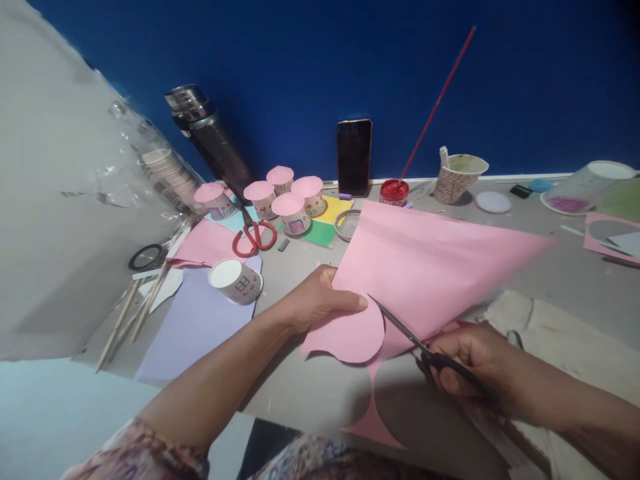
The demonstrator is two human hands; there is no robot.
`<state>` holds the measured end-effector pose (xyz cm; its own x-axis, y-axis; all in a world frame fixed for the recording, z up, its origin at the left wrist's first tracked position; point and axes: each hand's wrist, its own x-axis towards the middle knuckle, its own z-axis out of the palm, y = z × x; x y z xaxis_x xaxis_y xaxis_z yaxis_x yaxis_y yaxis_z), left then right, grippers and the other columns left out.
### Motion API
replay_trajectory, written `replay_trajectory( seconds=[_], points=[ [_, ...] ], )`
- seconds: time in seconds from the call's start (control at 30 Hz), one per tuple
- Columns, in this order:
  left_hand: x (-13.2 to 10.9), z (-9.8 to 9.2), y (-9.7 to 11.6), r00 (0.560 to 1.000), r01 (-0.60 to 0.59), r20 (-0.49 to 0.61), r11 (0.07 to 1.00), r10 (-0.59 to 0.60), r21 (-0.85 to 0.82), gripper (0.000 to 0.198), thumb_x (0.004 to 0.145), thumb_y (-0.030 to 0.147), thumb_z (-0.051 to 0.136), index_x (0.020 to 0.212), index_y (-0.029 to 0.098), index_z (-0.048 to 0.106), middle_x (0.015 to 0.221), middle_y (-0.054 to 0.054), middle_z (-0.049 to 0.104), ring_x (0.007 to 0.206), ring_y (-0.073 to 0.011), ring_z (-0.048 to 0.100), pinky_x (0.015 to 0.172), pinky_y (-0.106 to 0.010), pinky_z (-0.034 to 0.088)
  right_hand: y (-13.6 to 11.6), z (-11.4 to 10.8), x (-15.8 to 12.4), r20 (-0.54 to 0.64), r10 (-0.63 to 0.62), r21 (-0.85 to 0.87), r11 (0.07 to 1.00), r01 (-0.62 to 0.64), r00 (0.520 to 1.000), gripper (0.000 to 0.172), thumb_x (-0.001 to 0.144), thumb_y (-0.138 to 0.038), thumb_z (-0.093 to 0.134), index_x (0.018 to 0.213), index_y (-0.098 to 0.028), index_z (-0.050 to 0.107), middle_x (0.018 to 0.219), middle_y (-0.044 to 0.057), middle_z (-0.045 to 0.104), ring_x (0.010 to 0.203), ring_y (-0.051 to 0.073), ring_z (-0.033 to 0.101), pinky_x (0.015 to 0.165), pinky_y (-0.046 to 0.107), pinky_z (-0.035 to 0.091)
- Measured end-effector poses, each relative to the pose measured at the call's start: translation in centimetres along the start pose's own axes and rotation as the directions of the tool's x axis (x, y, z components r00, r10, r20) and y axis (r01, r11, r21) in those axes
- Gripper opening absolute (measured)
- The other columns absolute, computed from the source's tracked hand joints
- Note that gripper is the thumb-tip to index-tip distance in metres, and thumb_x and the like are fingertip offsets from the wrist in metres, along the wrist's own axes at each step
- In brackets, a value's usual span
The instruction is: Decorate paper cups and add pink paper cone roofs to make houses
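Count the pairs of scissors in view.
2: a black-handled pair in the right hand, at the large pink paper, and a red-handled pair lying beside the pink-topped cups. Others could be hidden.

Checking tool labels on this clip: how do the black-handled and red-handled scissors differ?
The black-handled scissors are in the right hand; the red-handled scissors lie unheld. The black-handled pair's blades are at the pink paper; the red-handled pair's point toward the dark flask. Both have dark-looking blades.
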<state>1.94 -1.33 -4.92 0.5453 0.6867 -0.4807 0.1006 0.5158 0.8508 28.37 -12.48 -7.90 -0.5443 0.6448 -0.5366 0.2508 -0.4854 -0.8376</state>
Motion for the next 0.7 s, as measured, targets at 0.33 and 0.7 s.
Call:
replay_trajectory(
  seconds=[0.33, 0.7],
  points=[
    [-0.17, 0.24, -0.04, 1.0, 0.01, 0.022, 1.0, -0.011, 0.02, 0.03, 0.056, 0.029, 0.092, 0.073, 0.012, 0.075, 0.069, -0.003, 0.069, 0.06, -0.0159, 0.063, 0.057, -0.027, 0.047, 0.5, 0.01, 0.18, 0.018, 0.01, 0.062, 0.998, -0.011, 1.0, 0.068, 0.074, -0.083, 0.075, 0.07, -0.019, 0.055, 0.054, -0.007, 0.042, 0.048, 0.007, 0.031, 0.044, 0.023, 0.017],
    [-0.59, 0.36, 0.51, 0.999, 0.001, 0.047, 0.997, -0.005, 0.079, 0.023, 0.057, 0.027, 0.088, 0.069, 0.013, 0.074, 0.065, -0.004, 0.07, 0.057, -0.0169, 0.064, 0.053, -0.026, 0.048, 1.1, -0.37, 0.02, -0.002, 0.032, -0.021, 0.999, -0.032, 0.999, 0.064, 0.075, -0.078, 0.077, 0.064, -0.02, 0.051, 0.054, -0.005, 0.047, 0.048, 0.009, 0.04, 0.044, 0.024, 0.02]
  ],
)
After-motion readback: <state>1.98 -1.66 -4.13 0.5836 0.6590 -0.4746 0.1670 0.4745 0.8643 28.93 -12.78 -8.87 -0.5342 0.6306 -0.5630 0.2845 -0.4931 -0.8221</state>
